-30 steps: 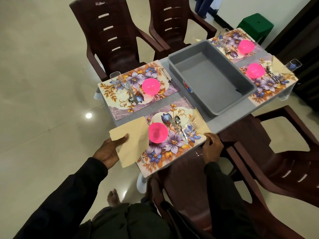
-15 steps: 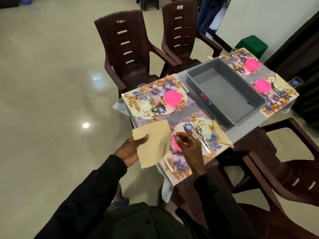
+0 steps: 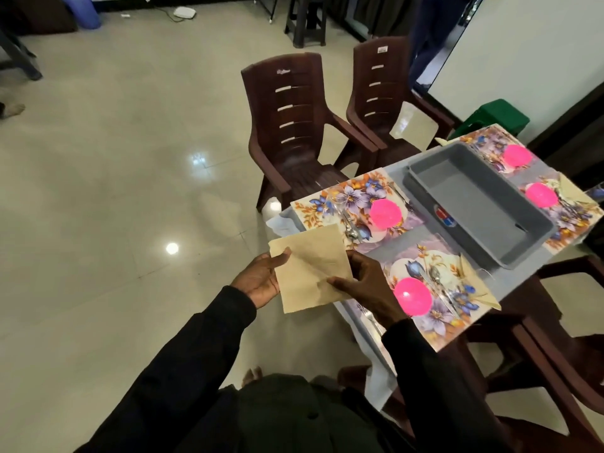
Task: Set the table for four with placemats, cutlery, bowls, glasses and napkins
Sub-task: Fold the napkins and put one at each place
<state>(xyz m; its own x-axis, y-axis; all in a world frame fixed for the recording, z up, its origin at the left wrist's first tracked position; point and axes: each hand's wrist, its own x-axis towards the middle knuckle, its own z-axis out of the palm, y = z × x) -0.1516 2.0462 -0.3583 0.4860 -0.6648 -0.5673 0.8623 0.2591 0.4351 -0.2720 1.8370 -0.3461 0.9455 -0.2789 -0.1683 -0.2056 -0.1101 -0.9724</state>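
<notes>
Beige napkin (image 3: pixel 310 269): left hand (image 3: pixel 258 282) fingers clamped on it, right hand (image 3: pixel 366 286) fingers now pinching too.

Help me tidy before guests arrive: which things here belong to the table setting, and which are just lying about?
Table setting: napkin held by left hand and right hand; placemats; pink bowls; cutlery.
Lying about: grey tub; green stool; white gadget on floor.

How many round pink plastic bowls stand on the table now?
4, one per floral placemat: nearest bowl by the right hand, left bowl before the brown chair, far bowl and right bowl beyond the grey plastic tray. None seems hidden.
</notes>
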